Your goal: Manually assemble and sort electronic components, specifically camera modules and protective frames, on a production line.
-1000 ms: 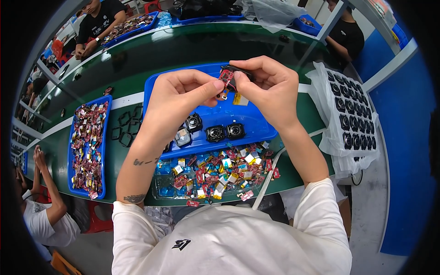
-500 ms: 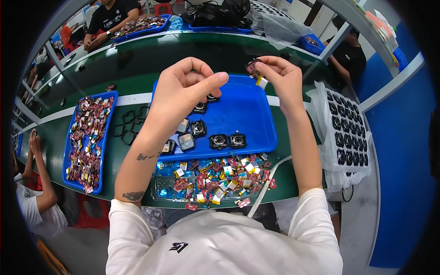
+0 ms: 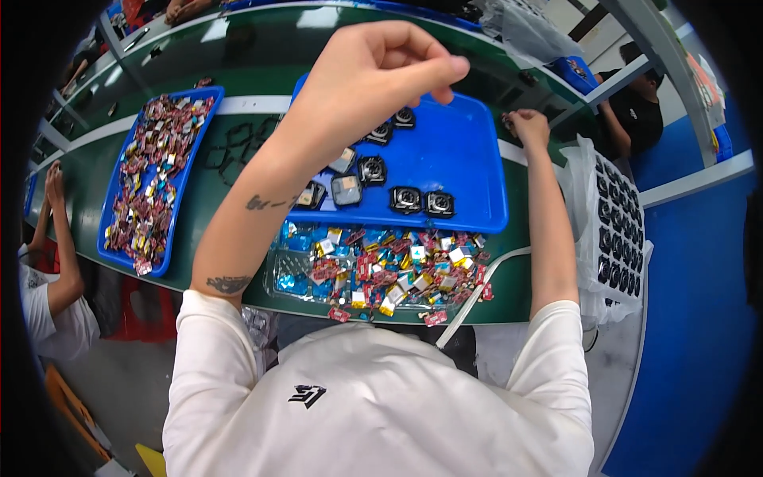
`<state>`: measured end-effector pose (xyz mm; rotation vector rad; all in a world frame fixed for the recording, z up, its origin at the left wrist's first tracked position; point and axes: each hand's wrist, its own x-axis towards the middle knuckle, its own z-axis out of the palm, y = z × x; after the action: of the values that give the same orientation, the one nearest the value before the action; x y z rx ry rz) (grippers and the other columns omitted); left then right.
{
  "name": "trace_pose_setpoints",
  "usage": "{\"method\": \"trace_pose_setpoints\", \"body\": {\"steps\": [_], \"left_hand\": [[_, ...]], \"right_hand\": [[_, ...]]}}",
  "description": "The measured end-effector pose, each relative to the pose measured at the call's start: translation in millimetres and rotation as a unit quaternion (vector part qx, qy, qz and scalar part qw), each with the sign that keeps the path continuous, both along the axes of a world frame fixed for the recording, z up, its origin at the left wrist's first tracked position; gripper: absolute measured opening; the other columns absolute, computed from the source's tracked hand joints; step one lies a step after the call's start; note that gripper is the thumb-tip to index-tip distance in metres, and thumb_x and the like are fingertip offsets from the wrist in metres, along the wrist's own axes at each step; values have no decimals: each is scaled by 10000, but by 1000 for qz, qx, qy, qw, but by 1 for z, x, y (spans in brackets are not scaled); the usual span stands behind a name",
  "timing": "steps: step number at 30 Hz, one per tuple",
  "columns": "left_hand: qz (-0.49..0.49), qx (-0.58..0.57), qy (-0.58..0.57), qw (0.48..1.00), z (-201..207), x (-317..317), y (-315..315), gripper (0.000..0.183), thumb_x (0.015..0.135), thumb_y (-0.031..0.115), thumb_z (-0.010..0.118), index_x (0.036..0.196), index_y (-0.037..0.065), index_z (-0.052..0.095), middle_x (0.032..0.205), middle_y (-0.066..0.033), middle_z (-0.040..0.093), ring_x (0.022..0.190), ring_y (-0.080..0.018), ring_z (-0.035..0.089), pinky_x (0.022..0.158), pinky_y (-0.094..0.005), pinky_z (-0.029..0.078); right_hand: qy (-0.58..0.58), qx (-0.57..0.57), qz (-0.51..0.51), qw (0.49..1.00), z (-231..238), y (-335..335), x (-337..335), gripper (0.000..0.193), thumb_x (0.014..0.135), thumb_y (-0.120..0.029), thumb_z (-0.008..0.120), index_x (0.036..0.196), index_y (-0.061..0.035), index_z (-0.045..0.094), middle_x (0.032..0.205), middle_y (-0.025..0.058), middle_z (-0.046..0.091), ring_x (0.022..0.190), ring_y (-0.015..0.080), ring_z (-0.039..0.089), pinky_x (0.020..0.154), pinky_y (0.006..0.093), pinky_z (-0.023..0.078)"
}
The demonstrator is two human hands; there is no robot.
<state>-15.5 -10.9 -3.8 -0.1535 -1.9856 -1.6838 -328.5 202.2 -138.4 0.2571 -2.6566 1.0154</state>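
My left hand point(image 3: 381, 71) is raised over the far part of a blue tray point(image 3: 469, 171), fingers curled in against the thumb; whatever they hold, if anything, is hidden. Beyond the tray's right edge, my right hand point(image 3: 530, 129) pinches a small circuit board point(image 3: 509, 122), mostly hidden by the fingers. Inside the tray, below my left arm, lie several black watch cases, two of them side by side point(image 3: 407, 199), and a watch case with a pale inside point(image 3: 346, 189). Nearer to me, loose red circuit boards and silver batteries point(image 3: 393, 274) heap over a clear plastic tray point(image 3: 290, 278).
A second blue tray point(image 3: 179, 226) of circuit boards stands on the left, with black frames point(image 3: 230, 151) beside it. At right, a plastic-wrapped tray point(image 3: 616, 222) holds rows of black watch cases. A white cable point(image 3: 477, 294) crosses the bench edge. Co-workers sit left and far right.
My head view has shifted, so the bench sits higher. My right hand has moved outward to the right with the circuit board. My left hand has reached farther over the tray, still curled.
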Motion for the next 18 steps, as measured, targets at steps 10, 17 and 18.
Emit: {"method": "trace_pose_setpoints", "body": {"steps": [10,17,18], "left_hand": [[-34,73,-26,996,-2,2,3,296,889,261,609,837,-25,666,733,-50,657,660,-67,599,590,-192,456],[-66,57,-107,990,2,2,8,242,879,229,616,880,-11,649,729,-31,650,597,-30,538,499,-175,393],[-82,63,-102,989,2,2,5,230,876,218,618,885,-10,646,727,-29,647,590,-26,530,492,-174,387]], "right_hand": [[31,103,685,720,76,-44,262,137,732,-97,661,863,-59,675,795,71,612,773,232,580,688,335,478],[231,225,606,727,51,-62,284,208,695,-58,647,899,-83,682,888,40,525,857,231,482,720,327,410],[226,218,616,723,50,-66,283,200,697,-62,650,893,-81,682,919,38,530,894,228,479,727,321,399]]}}
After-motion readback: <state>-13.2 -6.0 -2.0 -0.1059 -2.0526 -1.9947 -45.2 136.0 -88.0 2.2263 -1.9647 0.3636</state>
